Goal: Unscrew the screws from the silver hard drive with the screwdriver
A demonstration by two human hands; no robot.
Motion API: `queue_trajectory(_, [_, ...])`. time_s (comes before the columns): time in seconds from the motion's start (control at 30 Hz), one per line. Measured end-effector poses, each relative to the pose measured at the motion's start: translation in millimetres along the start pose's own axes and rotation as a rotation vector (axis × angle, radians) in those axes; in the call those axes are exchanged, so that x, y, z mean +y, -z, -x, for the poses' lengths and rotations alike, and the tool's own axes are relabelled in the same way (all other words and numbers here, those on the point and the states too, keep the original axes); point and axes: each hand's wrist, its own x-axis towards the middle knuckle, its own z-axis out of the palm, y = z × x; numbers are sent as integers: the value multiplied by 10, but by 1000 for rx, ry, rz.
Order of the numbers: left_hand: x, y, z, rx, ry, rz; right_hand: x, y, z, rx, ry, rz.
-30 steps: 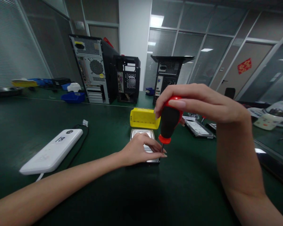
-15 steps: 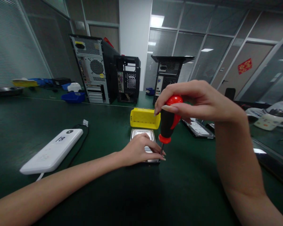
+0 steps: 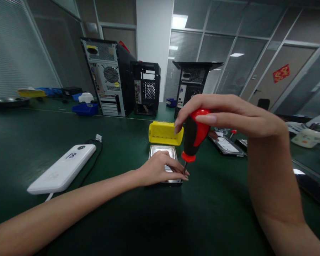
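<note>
A hard drive [image 3: 155, 148] lies flat on the green table, its silver top partly hidden by my left hand [image 3: 161, 168]. That hand rests across the drive, its fingertips closed about the right edge, close around the screwdriver's shaft. My right hand [image 3: 229, 113] grips the top of a red and black screwdriver [image 3: 191, 137] between thumb and fingers. The screwdriver is almost upright, leaning slightly right at the top. Its metal shaft reaches down to the drive's right edge; the very tip is hidden by my left fingers.
A yellow bin [image 3: 165, 133] stands just behind the drive. Left of it lies a white power bank [image 3: 62, 169] with a cable. Another hard drive [image 3: 226, 145] is at the right. Computer cases [image 3: 110, 76] and a blue tray [image 3: 85, 109] stand at the back.
The screwdriver handle has turned, showing more red, and my right thumb and fingers have shifted on it. My left hand stays on the drive. The whole view has shifted slightly.
</note>
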Motion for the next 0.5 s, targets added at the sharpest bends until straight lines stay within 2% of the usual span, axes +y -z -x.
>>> queue_trajectory(0.3, [23,15,-16,-12,-13,55,-37,-13,-44,30,-47,-11])
queue_trajectory(0.5, [8,23,-33,-60,6,137,-38,-6,-46,74,-63,80])
